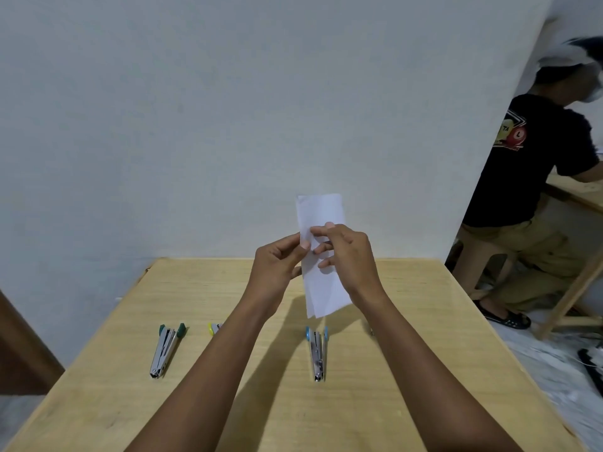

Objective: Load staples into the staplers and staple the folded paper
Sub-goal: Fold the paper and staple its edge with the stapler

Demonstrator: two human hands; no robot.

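We pinch the folded paper (321,256) upright above the table (228,402), left hand (277,265) and right hand (349,256) clamped on it; green stapler (164,349) and blue stapler (317,352) lie on the tabletop. A bystander's shirt (528,164) reads "TA", "L".

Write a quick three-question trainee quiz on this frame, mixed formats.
1. True or false: a stapler is clamped on the folded paper.
2. Which stapler does the left forearm partly hide? A green-tipped, B yellow-tipped, C blue-tipped.
3. Fill in: the staplers lie on the wooden ___.

Key
1. False: only the left hand and right hand hold it, raised upright.
2. B, the yellow-tipped stapler.
3. table.
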